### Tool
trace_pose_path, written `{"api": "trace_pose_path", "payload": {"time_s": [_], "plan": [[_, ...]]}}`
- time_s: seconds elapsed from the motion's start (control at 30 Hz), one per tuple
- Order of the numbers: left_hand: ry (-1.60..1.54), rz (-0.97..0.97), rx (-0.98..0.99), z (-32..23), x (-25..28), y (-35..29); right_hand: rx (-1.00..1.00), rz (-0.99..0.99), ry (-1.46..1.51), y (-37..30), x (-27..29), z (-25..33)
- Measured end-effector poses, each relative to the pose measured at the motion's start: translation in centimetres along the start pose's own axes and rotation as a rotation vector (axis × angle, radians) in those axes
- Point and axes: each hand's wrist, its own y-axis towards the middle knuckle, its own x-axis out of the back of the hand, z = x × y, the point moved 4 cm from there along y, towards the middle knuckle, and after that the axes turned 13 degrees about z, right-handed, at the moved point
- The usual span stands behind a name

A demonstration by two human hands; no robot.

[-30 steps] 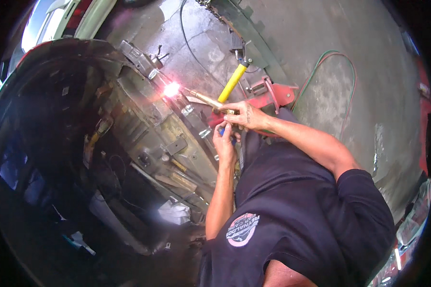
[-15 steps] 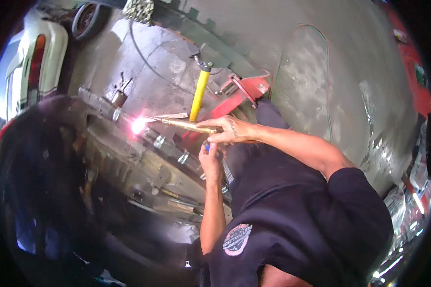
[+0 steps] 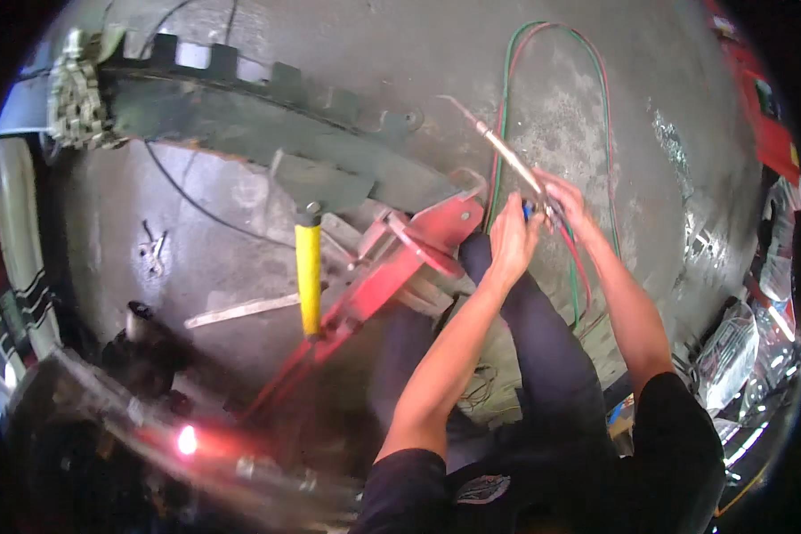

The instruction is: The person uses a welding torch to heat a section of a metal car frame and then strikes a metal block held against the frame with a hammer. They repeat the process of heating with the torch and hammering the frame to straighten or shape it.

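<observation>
1. Right hand (image 3: 561,198): closed around the rear of a slender brass-coloured metal torch (image 3: 507,156) with a thin curved tip.
2. Left hand (image 3: 510,236): just beside the right, thumb and fingers pinching a small blue knob (image 3: 527,212) at the torch's rear end; finger detail soft from blur.
3. Torch sits above the grey concrete floor (image 3: 392,67), slanting, tip toward the upper left, well apart from the glow at lower left.
4. Red and green rubber hoses (image 3: 506,84) loop over the floor behind the torch; a red length hangs below the right hand.
5. Lower left: a bright pinkish-white glowing spot (image 3: 187,440) on a long dark metal rail (image 3: 138,414), which is blurred.
6. Left of the hands: a red metal arm (image 3: 378,289) running diagonally, with a yellow cylinder (image 3: 308,280) standing along it.
7. Beyond these, a dark grey-green notched steel beam (image 3: 214,111); a bundled metal chain (image 3: 80,98) drapes over its left end.
8. A flat pale metal bar (image 3: 240,310) lies left of the yellow cylinder.
</observation>
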Motion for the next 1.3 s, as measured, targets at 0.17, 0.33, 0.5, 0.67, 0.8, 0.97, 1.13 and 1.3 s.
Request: {"api": "trace_pose_path", "payload": {"time_s": [0.17, 0.33, 0.5, 0.67, 0.8, 0.97, 1.13, 1.3], "plan": [[-0.028, -0.182, 0.016, 11.2, -3.8, 10.4, -0.057, 0.081, 0.117, 13.1, 8.9, -7.3], [-0.051, -0.082, -0.007, 11.1, -4.6, 5.4, -0.215, 0.074, -0.012, 18.3, 13.9, -14.7], [-0.31, -0.156, 0.097, 10.3, -4.2, -8.5, -0.293, -0.169, -0.333, 18.8, 16.2, -19.2], [-0.394, -0.3, 0.099, 4.6, 2.3, -23.4, -0.214, -0.016, -0.729, 12.5, 9.4, -16.0], [-0.342, -0.792, 0.171, -0.4, 7.5, -38.3, 0.1, 0.109, -0.793, 7.6, -8.5, -10.3], [-0.071, -1.401, 0.42, -5.1, 12.0, -60.5, 0.519, 0.725, -1.014, -14.1, -44.7, 4.7], [-0.081, -1.673, 0.85, 4.5, 10.6, -80.7, 0.615, 1.562, -0.995, -31.8, -62.1, -2.2], [-0.087, -1.39, 0.882, 6.1, 9.6, -80.7, 0.436, 1.474, -1.55, -35.6, -71.5, -8.5]]}}
